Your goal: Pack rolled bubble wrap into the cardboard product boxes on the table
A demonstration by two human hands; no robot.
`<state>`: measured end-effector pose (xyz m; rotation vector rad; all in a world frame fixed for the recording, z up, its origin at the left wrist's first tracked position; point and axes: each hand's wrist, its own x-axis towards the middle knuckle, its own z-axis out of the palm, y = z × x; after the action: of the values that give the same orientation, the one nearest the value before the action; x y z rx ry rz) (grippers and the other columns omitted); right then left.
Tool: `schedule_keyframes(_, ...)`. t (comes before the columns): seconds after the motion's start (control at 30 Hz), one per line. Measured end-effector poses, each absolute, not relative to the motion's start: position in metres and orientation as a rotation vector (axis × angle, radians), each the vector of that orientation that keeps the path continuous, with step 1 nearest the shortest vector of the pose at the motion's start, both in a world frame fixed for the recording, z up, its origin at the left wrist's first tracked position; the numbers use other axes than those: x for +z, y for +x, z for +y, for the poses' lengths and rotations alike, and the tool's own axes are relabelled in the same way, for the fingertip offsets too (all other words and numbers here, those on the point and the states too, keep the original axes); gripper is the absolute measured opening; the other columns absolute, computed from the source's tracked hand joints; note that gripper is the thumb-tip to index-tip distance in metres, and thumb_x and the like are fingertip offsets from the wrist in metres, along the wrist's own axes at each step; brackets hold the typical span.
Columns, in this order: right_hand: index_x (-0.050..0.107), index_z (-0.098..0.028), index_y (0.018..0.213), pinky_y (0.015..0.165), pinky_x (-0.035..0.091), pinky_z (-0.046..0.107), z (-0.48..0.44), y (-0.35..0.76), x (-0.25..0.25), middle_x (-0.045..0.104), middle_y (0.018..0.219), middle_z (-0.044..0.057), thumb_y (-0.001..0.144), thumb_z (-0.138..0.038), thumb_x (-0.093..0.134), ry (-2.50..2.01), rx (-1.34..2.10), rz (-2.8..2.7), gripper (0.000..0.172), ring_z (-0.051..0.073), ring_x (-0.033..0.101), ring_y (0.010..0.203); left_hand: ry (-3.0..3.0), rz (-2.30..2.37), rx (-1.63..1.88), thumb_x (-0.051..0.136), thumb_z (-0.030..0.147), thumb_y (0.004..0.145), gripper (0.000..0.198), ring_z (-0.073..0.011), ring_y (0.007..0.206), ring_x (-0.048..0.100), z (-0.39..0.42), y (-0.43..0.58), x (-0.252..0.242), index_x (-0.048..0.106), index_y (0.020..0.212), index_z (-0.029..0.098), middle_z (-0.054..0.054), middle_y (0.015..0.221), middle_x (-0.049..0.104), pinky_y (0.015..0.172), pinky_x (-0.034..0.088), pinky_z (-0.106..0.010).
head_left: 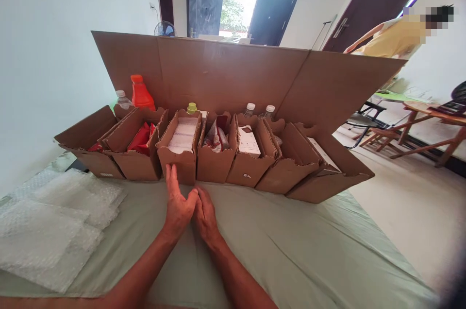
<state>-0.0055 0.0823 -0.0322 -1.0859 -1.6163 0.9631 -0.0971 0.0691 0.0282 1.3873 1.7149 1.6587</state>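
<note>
The left hand [178, 209] has its fingers straight and its thumb spread, the fingertips against the front of an open-topped brown cardboard box [180, 165]. The right hand [206, 213] sits beside it, fingers partly curled and meeting the left thumb near the box's lower right corner; whether it pinches anything I cannot tell. Directly beyond the fingertips, the box contains a stack of white wrapped rectangular packs [183, 134]. The box stands upright, its notched front edge facing the hands and its long axis running away from them.

Left of the grip, the neighbouring brown cardboard box [136, 165] holds a shiny red packet [140, 139]. Right of the grip, the adjoining brown cardboard box [214, 165] holds a crumpled red-and-white packet [221, 136], and the next brown cardboard box [242, 177] a white carton with a dark patch [249, 144]. Translucent bubble-wrap sheets [47, 231] lie well left of the hands.
</note>
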Motion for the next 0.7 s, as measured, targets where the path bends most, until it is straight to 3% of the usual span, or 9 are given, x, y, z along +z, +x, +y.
schedule_keyframes(0.3,0.065,-0.023,0.127,0.112,0.042,0.048,0.085,-0.003,-0.034,0.064,0.133,0.014,0.100,-0.051,0.038,-1.069,0.968,-1.651,0.048,0.028,0.058,0.126,1.340,1.707,1.537,0.060,0.024,0.081,0.086,-0.0294,0.154,0.021,0.061,-0.106,0.016,0.021,0.157,0.016,-0.017,0.165,0.026,0.126,0.017,-0.049)
schedule_keyframes(0.53,0.068,-0.023,0.110,0.096,0.052,0.040,0.083,-0.005,-0.024,0.071,0.111,0.011,0.101,-0.045,0.033,-1.053,0.916,-1.669,0.043,0.024,0.065,0.103,1.389,1.667,1.563,0.059,0.021,0.079,0.086,-0.0283,0.156,0.016,0.088,-0.096,0.018,0.022,0.156,0.013,-0.019,0.167,0.019,0.127,0.015,-0.049)
schedule_keyframes(0.7,0.067,-0.019,0.116,0.103,0.049,0.041,0.082,-0.002,-0.022,0.069,0.122,0.015,0.098,-0.042,0.039,-1.084,0.908,-1.662,0.040,0.026,0.064,0.115,1.368,1.700,1.528,0.058,0.022,0.082,0.082,-0.0308,0.153,0.026,0.061,-0.105,0.016,0.024,0.156,0.013,-0.020,0.164,0.028,0.125,0.022,-0.053)
